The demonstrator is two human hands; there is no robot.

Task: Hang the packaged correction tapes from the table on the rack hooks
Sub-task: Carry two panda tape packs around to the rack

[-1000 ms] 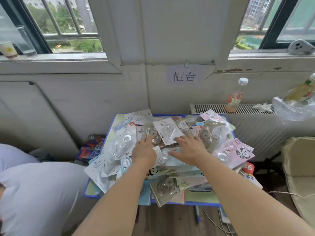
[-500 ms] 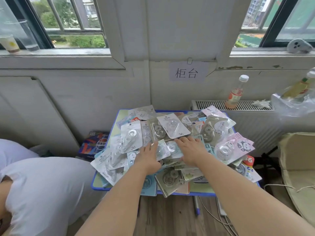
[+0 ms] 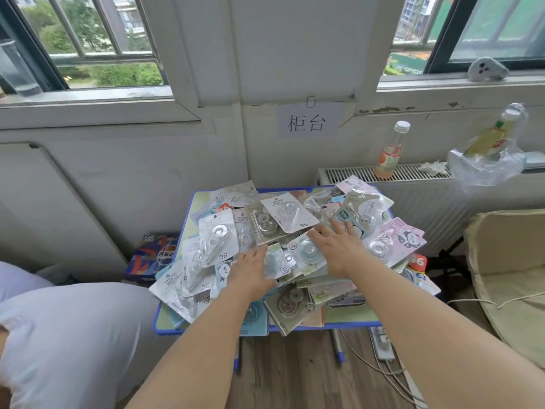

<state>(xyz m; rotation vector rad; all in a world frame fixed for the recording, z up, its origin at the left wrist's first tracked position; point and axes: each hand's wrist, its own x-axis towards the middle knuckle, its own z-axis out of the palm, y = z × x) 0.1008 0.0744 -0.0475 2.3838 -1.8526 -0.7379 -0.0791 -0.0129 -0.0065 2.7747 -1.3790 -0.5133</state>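
Room: white wall under two windows, with a paper sign (image 3: 308, 123) stuck on the wall between them. A white radiator (image 3: 413, 199) stands on the right, with a bottle (image 3: 390, 153) on top of it and a clear plastic bag (image 3: 486, 160) farther right.
Surface: small, with a blue rim (image 3: 348, 325), set against the wall on a wood floor. It is piled with packs.
Task's thing: the packaged correction tapes (image 3: 218, 242) lie in a messy heap all over the surface, one on top of another. Some hang over the left and front edge. No rack or hooks show in this view.
Left hand: the left hand (image 3: 250, 271) lies palm down on the heap, left of the middle. Its fingers are spread a bit and look mostly straight, pointing away from the person. It presses on packs and grips none that I can see.
Right hand: the right hand (image 3: 336, 246) lies palm down on the heap, a little farther back. Its fingers are spread wide and flat. One clear pack with a round wheel (image 3: 306, 250) lies just beside its thumb.
Arms: both bare arms reach forward from the bottom of the view. The hands are near each other but apart.
Left side: someone in pale clothes (image 3: 65, 335) is close to the surface.
Floor: a dark box (image 3: 153, 255) sits by the wall, and cords (image 3: 380, 367) lie on the right.
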